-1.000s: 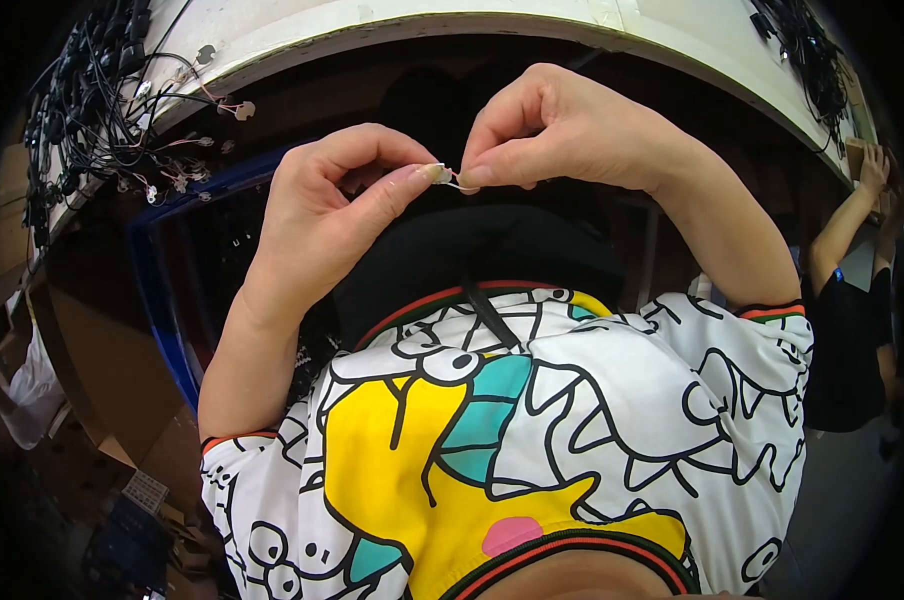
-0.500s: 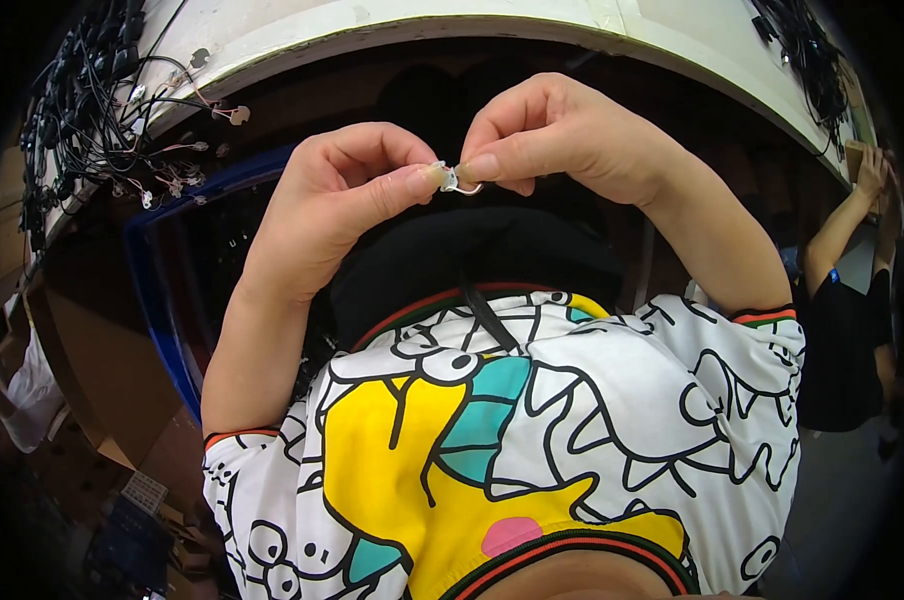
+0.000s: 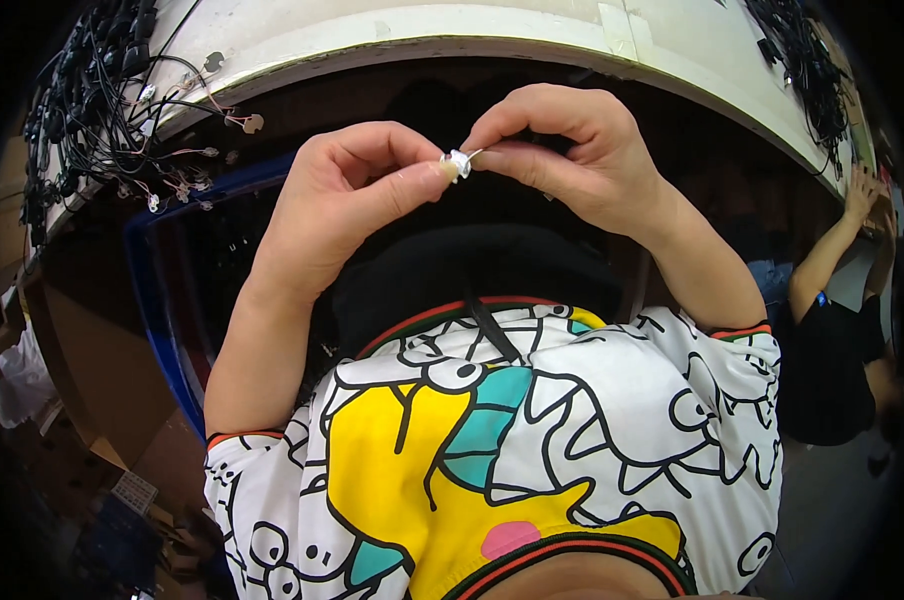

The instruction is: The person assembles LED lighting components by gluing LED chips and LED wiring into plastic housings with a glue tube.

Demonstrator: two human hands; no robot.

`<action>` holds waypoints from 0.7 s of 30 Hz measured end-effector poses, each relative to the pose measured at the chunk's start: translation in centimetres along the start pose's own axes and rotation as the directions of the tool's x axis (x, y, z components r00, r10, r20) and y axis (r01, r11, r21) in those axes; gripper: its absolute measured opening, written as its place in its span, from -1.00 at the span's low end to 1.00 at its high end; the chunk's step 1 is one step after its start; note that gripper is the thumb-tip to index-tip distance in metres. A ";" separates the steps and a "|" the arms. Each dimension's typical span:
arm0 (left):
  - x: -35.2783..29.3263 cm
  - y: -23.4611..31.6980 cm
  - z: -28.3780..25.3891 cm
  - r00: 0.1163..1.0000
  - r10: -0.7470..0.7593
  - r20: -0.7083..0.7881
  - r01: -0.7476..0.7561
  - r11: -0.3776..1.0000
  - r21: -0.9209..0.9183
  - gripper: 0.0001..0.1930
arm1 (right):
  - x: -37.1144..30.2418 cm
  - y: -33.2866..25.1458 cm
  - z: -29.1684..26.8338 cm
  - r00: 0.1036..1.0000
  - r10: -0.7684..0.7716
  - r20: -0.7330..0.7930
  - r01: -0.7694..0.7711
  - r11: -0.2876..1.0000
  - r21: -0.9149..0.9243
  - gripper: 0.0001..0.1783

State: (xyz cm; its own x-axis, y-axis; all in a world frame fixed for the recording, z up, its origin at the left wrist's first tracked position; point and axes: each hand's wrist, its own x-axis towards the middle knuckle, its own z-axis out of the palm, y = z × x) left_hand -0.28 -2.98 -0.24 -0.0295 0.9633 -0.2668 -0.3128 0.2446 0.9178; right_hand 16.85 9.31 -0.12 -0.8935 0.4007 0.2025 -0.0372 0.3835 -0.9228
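My left hand (image 3: 337,200) pinches a small white piece (image 3: 458,163) between thumb and forefinger, which cover enough of it that I can't make out its exact shape. My right hand (image 3: 607,160), thumb and forefinger closed, grips a thin wire (image 3: 474,154) beside it, the end hidden. Black cables (image 3: 87,120) blur together leftward; my forearm partly hides a blue-rimmed bin (image 3: 242,182).

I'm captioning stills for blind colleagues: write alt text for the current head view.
A bare left hand pinches a small, shiny white piece with a thin pale wire running to the right hand. At upper left, tangled black cables spill over the edge of a white tabletop.
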 end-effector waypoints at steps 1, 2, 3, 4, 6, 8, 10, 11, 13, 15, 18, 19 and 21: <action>0.0 0.2 0.0 0.999 -0.022 0.029 0.019 0.995 0.100 -0.89 | 0.1 0.0 0.0 0.999 -0.029 0.017 0.029 1.000 -0.007 -0.91; 0.1 0.1 0.2 1.000 -0.011 0.029 0.009 0.999 0.052 -0.90 | 0.1 -0.1 0.1 1.000 -0.027 0.015 0.027 1.000 -0.009 -0.91; 0.1 -0.1 0.2 1.000 -0.009 0.025 0.007 0.999 0.051 -0.90 | 0.3 -0.1 0.4 0.998 -0.042 -0.049 0.042 0.999 0.000 -0.91; 0.1 -0.2 0.2 1.000 0.016 0.001 -0.016 1.000 0.006 -0.90 | 0.4 0.0 0.5 0.992 -0.055 -0.113 0.056 0.998 0.008 -0.90; 0.2 -0.7 0.2 0.999 0.041 -0.024 -0.042 0.998 -0.042 -0.90 | 0.2 0.2 0.1 0.994 -0.066 -0.089 0.063 0.998 -0.027 -0.90; 0.4 -1.2 0.3 0.994 0.084 -0.072 -0.087 0.995 -0.041 -0.90 | 0.0 0.2 0.0 0.992 -0.077 -0.100 0.070 0.995 -0.077 -0.88; 0.6 -1.6 0.4 0.990 0.098 -0.097 -0.102 0.994 -0.043 -0.89 | 0.0 0.1 0.2 0.987 -0.118 -0.111 0.104 0.987 -0.125 -0.88; 0.7 -1.7 0.4 0.986 0.112 -0.120 -0.118 0.992 -0.042 -0.88 | 0.0 0.0 0.3 0.979 -0.160 -0.123 0.138 0.975 -0.174 -0.87; 0.9 -2.0 0.4 0.985 0.123 -0.118 -0.132 0.988 -0.080 -0.88 | 0.0 0.2 0.8 0.967 -0.214 -0.137 0.176 0.953 -0.248 -0.85; 0.9 -2.0 0.4 0.984 0.134 -0.119 -0.147 0.982 -0.117 -0.88 | 0.0 0.4 1.1 0.932 -0.342 -0.121 0.266 0.870 -0.416 -0.84; 0.7 -1.8 0.3 0.990 0.084 -0.117 -0.105 0.977 -0.187 -0.88 | 0.0 0.4 1.4 0.923 -0.364 -0.127 0.273 0.851 -0.449 -0.83; 0.7 -1.8 0.2 0.992 0.074 -0.102 -0.094 0.973 -0.209 -0.87 | 0.0 0.4 1.5 0.924 -0.361 -0.126 0.268 0.847 -0.459 -0.84; 0.5 -1.8 0.0 0.994 0.067 -0.089 -0.086 0.969 -0.231 -0.87 | -0.1 0.4 1.7 0.923 -0.364 -0.124 0.268 0.841 -0.469 -0.83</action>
State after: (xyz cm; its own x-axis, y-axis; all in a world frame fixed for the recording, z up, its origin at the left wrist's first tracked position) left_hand 0.30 -2.95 -1.99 -0.1344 0.9640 -0.2296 -0.5201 0.1286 0.8444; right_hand 16.14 8.01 -1.02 -0.7561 0.3335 0.5632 -0.0611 0.8207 -0.5680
